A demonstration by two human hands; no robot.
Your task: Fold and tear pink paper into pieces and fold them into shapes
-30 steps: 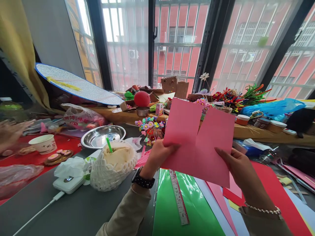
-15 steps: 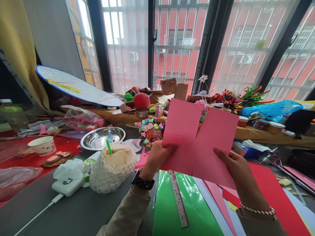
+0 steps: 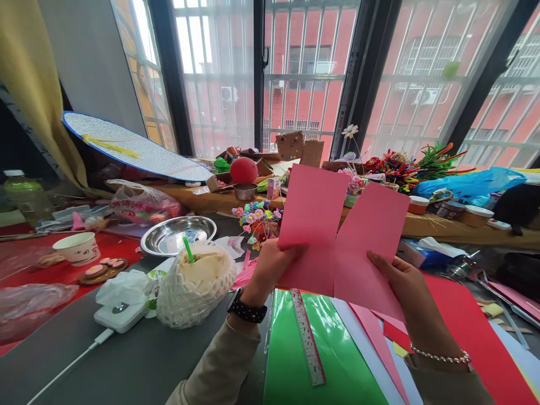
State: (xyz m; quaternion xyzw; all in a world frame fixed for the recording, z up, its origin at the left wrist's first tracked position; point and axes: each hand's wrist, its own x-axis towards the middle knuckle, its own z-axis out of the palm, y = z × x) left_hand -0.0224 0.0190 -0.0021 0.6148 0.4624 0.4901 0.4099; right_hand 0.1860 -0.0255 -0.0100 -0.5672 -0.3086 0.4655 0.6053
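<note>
In front of my chest, a pink sheet of paper (image 3: 314,225) stands upright between my two hands. A V-shaped gap runs down from its top edge, and a faint line continues below it; I cannot tell whether the halves are still joined. My left hand (image 3: 276,264) pinches the left part near its lower left edge, thumb in front. On the right part (image 3: 375,242), my right hand (image 3: 403,284) grips the lower right side the same way. Beneath the paper lie a patterned ruler (image 3: 310,343) and a shiny green sheet (image 3: 287,349).
A coconut in white foam netting (image 3: 196,287) with a green straw stands left of my left wrist. Behind it is a metal plate (image 3: 154,250). Pink strips, white sheets and red paper (image 3: 459,320) lie at the right. Crafts and pots crowd the windowsill (image 3: 442,233).
The two parts of the pink paper have shifted slightly against each other, with a small step now at the lower edge. Both hands keep their grip. The view has moved a little.
</note>
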